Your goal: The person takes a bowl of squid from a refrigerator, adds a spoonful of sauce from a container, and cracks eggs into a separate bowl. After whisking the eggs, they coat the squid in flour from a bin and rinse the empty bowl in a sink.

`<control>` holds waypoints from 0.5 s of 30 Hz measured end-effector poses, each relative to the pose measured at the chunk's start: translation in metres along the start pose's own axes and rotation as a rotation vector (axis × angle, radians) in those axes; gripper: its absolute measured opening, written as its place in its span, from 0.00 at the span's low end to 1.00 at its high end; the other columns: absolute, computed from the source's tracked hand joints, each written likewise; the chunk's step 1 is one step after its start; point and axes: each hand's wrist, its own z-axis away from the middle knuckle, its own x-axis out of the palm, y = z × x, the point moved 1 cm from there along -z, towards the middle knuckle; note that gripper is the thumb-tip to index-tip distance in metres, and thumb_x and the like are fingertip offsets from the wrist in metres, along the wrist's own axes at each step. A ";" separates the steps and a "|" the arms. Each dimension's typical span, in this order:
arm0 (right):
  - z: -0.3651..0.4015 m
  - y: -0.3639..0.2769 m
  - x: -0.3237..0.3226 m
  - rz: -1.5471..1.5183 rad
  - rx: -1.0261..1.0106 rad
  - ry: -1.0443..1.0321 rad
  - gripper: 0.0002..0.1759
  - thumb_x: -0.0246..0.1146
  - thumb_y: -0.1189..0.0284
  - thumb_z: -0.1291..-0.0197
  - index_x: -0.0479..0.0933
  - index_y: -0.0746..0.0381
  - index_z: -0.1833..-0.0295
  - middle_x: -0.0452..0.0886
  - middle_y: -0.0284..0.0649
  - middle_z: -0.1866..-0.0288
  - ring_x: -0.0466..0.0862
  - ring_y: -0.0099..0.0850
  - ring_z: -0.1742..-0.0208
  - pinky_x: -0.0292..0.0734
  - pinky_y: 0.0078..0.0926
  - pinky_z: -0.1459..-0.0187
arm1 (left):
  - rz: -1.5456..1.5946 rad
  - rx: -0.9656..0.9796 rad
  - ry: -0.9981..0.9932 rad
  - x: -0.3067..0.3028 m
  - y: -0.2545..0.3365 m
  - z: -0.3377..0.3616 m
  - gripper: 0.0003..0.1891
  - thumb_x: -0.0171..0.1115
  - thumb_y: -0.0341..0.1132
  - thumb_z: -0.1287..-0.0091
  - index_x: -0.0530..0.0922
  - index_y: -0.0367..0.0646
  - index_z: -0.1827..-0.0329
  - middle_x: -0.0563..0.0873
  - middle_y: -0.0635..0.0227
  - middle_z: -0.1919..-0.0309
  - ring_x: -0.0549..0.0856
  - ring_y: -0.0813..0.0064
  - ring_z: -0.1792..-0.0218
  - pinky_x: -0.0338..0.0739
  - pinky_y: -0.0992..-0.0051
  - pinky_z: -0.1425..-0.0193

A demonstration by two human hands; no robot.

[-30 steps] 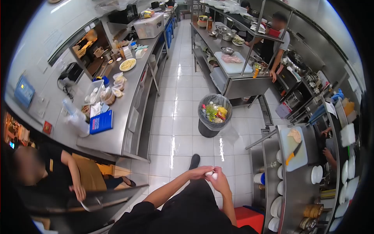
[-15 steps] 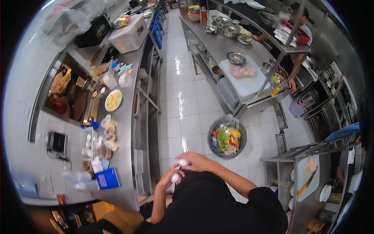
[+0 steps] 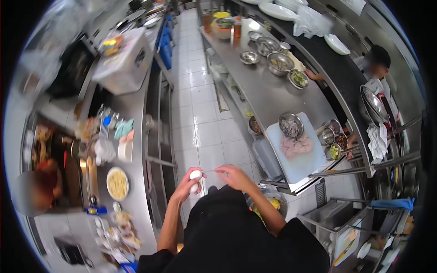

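Two white eggs (image 3: pixel 195 174) sit one above the other in my left hand (image 3: pixel 183 186), whose fingers wrap round them in front of my black clothing. My right hand (image 3: pixel 235 177) is just to the right, apart from the eggs, with its fingers stretched toward them. I see nothing clearly held in it. Below my right forearm stands a lined waste bin (image 3: pixel 283 205) with yellow scraps in it, partly hidden by the arm.
Left, a steel counter (image 3: pixel 141 182) bears a bowl of pale strips (image 3: pixel 118 184) and a plastic box (image 3: pixel 125 68). Right, a steel table holds metal bowls (image 3: pixel 281 63) and a white cutting board (image 3: pixel 314 159) with pale meat. A co-worker (image 3: pixel 375 68) stands behind it. A tiled aisle (image 3: pixel 189 109) runs between.
The egg in my right hand is now in my left hand with the other one. Both hands have moved forward, and the right has drawn apart from the left. My view has shifted.
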 end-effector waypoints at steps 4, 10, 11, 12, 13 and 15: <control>-0.058 0.061 -0.116 0.056 0.178 0.324 0.09 0.62 0.71 0.34 0.83 0.62 0.53 0.86 0.45 0.56 0.85 0.43 0.55 0.80 0.36 0.51 | 0.043 -0.036 -0.060 -0.003 0.074 -0.140 0.17 0.54 0.41 0.22 0.68 0.47 0.35 0.81 0.61 0.49 0.78 0.76 0.76 0.70 0.77 0.76; -0.219 0.185 -0.285 0.420 0.383 0.451 0.10 0.61 0.68 0.35 0.83 0.62 0.57 0.85 0.48 0.57 0.85 0.48 0.56 0.80 0.41 0.54 | 0.145 -0.010 0.129 -0.015 0.115 -0.305 0.21 0.52 0.45 0.22 0.67 0.49 0.30 0.81 0.58 0.46 0.80 0.74 0.74 0.73 0.77 0.73; -0.257 0.208 -0.304 0.490 0.454 0.381 0.10 0.61 0.68 0.36 0.83 0.62 0.58 0.85 0.48 0.57 0.84 0.48 0.56 0.80 0.42 0.53 | 0.147 -0.035 0.166 -0.016 0.121 -0.316 0.21 0.52 0.45 0.22 0.67 0.49 0.30 0.81 0.57 0.46 0.80 0.74 0.73 0.73 0.77 0.73; -0.295 0.229 -0.320 0.532 0.336 0.416 0.09 0.60 0.68 0.36 0.82 0.62 0.59 0.86 0.47 0.56 0.84 0.48 0.53 0.79 0.44 0.52 | 0.153 -0.051 0.201 -0.014 0.128 -0.331 0.21 0.52 0.45 0.22 0.67 0.49 0.30 0.81 0.57 0.46 0.80 0.74 0.73 0.73 0.77 0.74; -0.345 0.253 -0.346 0.593 0.195 0.466 0.08 0.60 0.69 0.37 0.82 0.61 0.60 0.86 0.45 0.55 0.83 0.48 0.51 0.79 0.46 0.51 | 0.162 -0.037 0.222 -0.012 0.142 -0.358 0.21 0.52 0.45 0.22 0.67 0.49 0.30 0.81 0.57 0.46 0.80 0.73 0.73 0.73 0.76 0.74; -0.434 0.335 -0.364 0.912 -0.019 0.626 0.09 0.59 0.70 0.37 0.83 0.60 0.59 0.86 0.42 0.52 0.82 0.47 0.46 0.77 0.46 0.47 | 0.132 -0.055 0.227 -0.010 0.166 -0.388 0.20 0.52 0.44 0.21 0.67 0.48 0.31 0.82 0.57 0.47 0.81 0.73 0.72 0.74 0.76 0.72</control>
